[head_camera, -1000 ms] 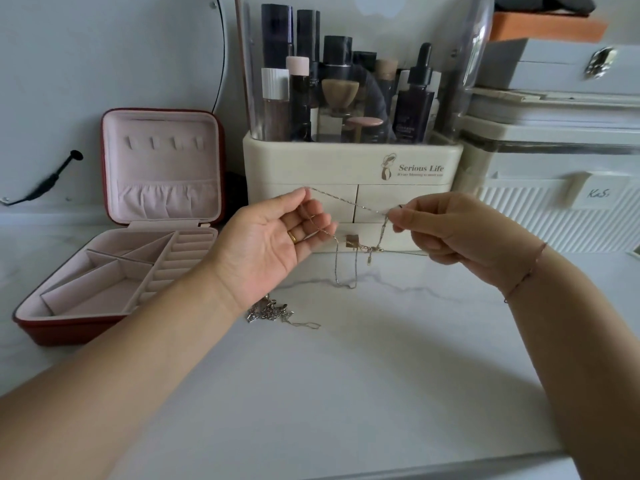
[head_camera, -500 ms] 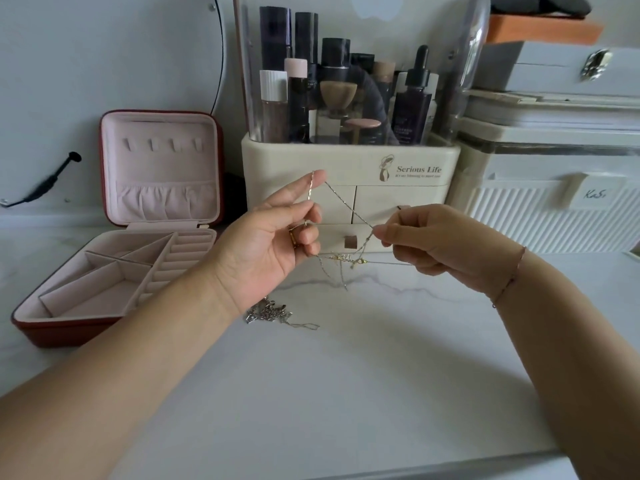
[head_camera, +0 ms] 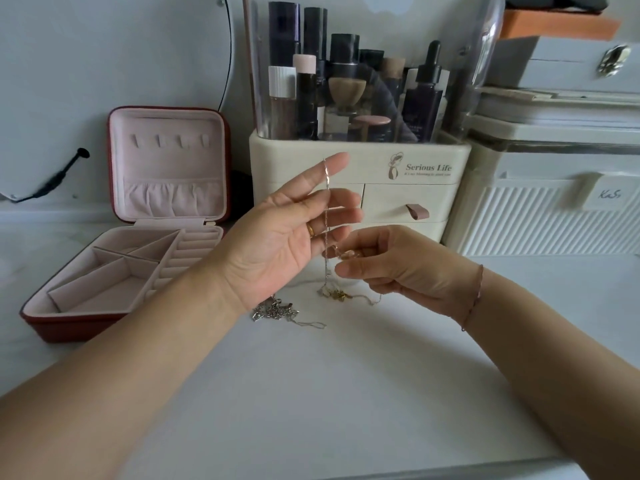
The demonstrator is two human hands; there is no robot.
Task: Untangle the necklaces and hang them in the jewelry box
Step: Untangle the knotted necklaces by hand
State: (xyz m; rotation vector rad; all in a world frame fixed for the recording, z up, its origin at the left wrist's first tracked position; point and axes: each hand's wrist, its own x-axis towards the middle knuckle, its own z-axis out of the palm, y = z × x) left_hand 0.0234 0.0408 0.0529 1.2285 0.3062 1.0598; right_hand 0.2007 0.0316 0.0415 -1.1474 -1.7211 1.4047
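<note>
Above the white table (head_camera: 346, 393): thin chain (head_camera: 326, 188) hanging vertically.
Left hand (head_camera: 277, 244): fingers spread, chain draped over forefinger.
Right hand (head_camera: 398, 271): pinching the chain low.

cream cosmetics organizer (head_camera: 360, 174) holding bottles (head_camera: 424, 98), white ribbed bin (head_camera: 540, 216)

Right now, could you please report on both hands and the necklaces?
Left hand open, thin silver chain necklace draped over forefinger. Right hand pinches it lower; tangle on white table. Red pink-lined jewelry box open, hooks bare. Nothing blocks the box.
</note>
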